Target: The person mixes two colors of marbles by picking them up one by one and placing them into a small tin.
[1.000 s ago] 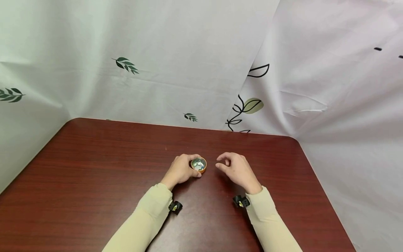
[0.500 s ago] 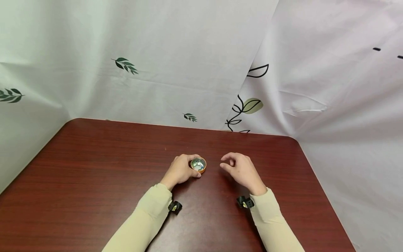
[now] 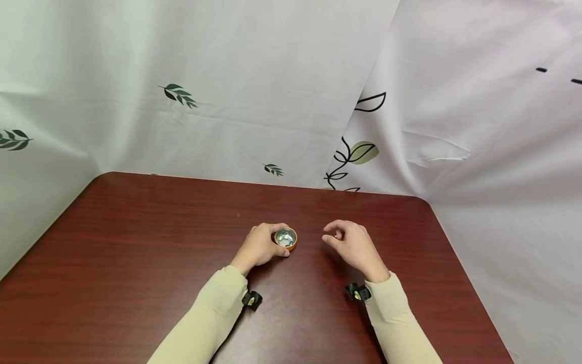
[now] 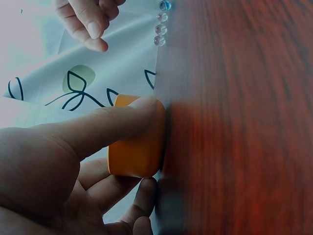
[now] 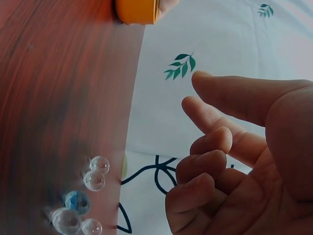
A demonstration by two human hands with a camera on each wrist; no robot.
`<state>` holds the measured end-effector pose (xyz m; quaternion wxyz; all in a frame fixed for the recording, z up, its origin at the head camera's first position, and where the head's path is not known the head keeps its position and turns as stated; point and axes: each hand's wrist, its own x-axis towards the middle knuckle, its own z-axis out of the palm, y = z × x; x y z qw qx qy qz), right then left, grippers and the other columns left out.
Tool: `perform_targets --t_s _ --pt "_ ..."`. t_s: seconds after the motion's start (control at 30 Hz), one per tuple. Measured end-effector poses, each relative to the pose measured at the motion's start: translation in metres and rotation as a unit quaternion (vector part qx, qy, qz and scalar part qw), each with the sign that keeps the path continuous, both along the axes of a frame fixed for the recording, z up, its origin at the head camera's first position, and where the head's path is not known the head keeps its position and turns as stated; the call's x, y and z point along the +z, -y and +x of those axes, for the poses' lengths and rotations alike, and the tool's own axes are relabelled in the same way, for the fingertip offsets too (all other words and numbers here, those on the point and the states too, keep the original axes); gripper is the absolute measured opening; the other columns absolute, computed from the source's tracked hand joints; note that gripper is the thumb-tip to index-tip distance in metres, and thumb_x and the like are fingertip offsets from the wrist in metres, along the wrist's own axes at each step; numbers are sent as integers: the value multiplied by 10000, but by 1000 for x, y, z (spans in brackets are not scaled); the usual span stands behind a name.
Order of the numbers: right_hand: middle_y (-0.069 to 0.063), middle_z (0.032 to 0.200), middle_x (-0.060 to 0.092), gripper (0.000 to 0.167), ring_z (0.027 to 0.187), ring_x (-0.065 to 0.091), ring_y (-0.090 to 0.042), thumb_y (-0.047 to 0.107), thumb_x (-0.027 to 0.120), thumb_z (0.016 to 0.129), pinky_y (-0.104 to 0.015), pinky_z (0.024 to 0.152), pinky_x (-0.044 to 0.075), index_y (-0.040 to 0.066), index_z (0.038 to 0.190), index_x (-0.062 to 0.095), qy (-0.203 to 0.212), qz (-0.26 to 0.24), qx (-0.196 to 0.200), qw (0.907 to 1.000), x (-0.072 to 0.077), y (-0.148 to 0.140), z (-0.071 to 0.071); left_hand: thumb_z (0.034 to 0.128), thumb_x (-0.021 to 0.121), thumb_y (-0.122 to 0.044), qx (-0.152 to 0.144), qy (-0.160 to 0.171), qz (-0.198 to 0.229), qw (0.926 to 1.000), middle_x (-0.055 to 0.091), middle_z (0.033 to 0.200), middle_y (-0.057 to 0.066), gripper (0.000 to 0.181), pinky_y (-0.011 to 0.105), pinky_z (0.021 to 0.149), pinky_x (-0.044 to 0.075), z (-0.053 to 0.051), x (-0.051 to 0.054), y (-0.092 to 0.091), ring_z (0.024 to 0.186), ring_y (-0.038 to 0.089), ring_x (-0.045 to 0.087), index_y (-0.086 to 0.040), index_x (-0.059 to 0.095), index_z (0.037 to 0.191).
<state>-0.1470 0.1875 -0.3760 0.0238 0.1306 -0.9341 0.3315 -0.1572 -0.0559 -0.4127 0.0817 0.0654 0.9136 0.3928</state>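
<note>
My left hand (image 3: 260,246) grips a small round orange cup (image 3: 286,238) on the table, thumb on one side and fingers on the other. Shiny, glassy contents show inside the cup in the head view, too small to tell apart. In the left wrist view the orange wall (image 4: 139,142) of the cup is plain. To the right, my right hand (image 3: 356,247) hovers over the table, thumb and index finger apart, other fingers loosely curled, holding nothing visible. Several clear glass marbles (image 5: 94,180) and a blue-swirled marble (image 5: 77,201) lie on the table near it; the hand hides most of them in the head view.
The dark red wooden table (image 3: 159,242) has rounded far corners. White cloth (image 3: 254,91) with leaf prints hangs behind and at both sides. Black wrist cameras (image 3: 252,300) are strapped at both light sleeves (image 3: 213,308).
My right hand has moved a little to the right, away from the cup. The left hand still holds the cup in the same place.
</note>
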Motion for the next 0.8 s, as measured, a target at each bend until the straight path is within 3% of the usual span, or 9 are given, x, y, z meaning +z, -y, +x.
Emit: perform_targets --t_s 0.43,0.8 --pt "25 719 488 125 594 452 -128 163 773 885 -296 625 392 110 997 753 73 -83 -110 9999 -1 -11 -2 701 928 -173 -6 15 1 10000 712 1088 14 623 421 893 491 0 0 1 1089 287 587 -242 708 1280" --pt "-16 718 486 181 519 555 -134 139 758 893 -304 591 450 73 1062 748 362 -228 -283 9987 -3 -24 -4 709 924 -168 18 108 17 9999 709 1094 18 635 425 891 489 0 1 1 1103 301 570 -235 700 1299"
